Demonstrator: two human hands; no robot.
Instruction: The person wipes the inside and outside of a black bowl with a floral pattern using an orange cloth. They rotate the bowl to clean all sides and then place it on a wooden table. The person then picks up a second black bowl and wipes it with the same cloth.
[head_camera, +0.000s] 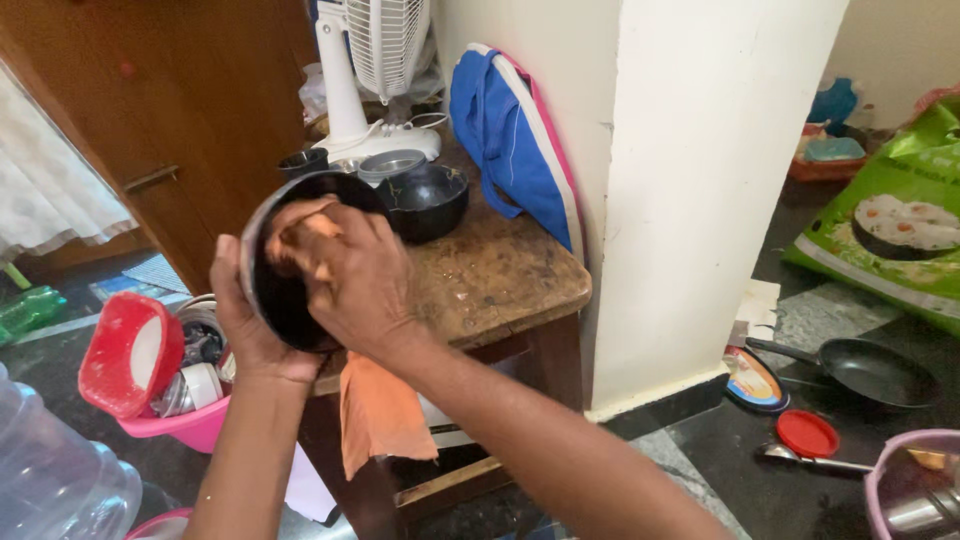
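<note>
A round black pan (285, 290) is held on its side over the wooden table's (500, 280) front edge, gripped underneath by the left hand (245, 320), while an orange cloth (380, 410) is pressed inside it by the right hand's (355, 275) closed fingers.

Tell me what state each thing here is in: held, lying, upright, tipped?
dark bowl: held tilted on its side by the left hand.
orange cloth: pressed inside the bowl by the right hand, its tail hanging down.
black pot: upright on the wooden table.
white fan: standing on the table.
frying pan: lying flat on the floor.
red lid: flat on the floor.
pink tub: full of dishes.
</note>
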